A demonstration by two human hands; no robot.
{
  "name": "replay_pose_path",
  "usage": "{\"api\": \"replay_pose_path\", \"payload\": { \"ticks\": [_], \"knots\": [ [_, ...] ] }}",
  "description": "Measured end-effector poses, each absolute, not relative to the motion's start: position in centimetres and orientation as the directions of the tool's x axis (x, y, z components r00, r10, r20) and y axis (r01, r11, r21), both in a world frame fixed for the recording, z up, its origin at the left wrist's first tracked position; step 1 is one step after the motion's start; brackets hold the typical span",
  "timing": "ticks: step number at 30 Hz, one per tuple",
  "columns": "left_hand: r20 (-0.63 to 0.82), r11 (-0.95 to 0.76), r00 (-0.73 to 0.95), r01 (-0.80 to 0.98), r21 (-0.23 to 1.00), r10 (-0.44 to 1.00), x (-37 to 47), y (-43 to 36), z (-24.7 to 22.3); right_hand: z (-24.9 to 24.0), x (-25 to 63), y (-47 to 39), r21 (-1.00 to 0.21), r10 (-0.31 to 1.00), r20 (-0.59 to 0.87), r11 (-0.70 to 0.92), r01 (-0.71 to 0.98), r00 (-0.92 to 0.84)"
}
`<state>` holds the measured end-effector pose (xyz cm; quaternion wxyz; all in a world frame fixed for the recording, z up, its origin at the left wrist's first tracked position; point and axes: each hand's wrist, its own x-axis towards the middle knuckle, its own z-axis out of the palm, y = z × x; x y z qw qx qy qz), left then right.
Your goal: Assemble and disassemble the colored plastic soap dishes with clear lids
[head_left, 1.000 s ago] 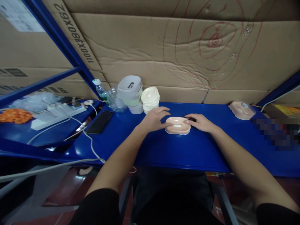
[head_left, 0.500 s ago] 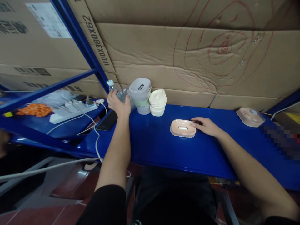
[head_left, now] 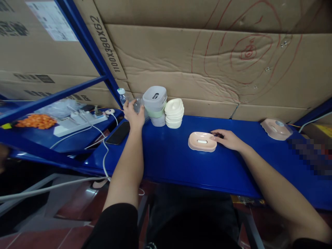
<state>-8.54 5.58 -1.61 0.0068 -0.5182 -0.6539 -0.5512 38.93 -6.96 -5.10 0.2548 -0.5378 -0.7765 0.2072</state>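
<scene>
My left hand is stretched to the back left of the blue shelf, its fingers curled around clear plastic lids that lie beside a water bottle. My right hand rests flat on the shelf with its fingertips against the right edge of a pink soap dish. Behind the dish stand a stack of grey containers and a stack of cream dishes.
A black phone lies left of my left forearm. A white power strip with cables and orange pieces sit on the left shelf. Another pink dish under a clear cover is far right. Cardboard forms the back wall.
My left hand left the pink dish, reached back left and closed on the clear lids by the bottle. My right hand stayed at the dish's right edge.
</scene>
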Motion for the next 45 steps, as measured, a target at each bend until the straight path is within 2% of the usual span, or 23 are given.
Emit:
{"api": "replay_pose_path", "payload": {
  "ticks": [34, 41, 45],
  "knots": [
    [0.658, -0.060, -0.413, 0.819, 0.571, 0.630, -6.9, 4.5, 0.1, -5.3, 39.0, -6.9, -0.618, 0.947, 0.169, 0.317, 0.720, -0.273],
    [0.617, -0.017, -0.418, 0.819, 0.574, 0.667, -6.4, 4.3, 0.7, -5.2, 39.0, -7.0, -0.607, 0.950, 0.161, 0.310, 0.732, -0.269],
    [0.585, 0.005, -0.464, 0.786, 0.618, 0.666, -6.3, 4.6, 0.9, -5.1, 38.9, -7.1, -0.610, 0.950, 0.163, 0.310, 0.729, -0.268]
  ]
}}
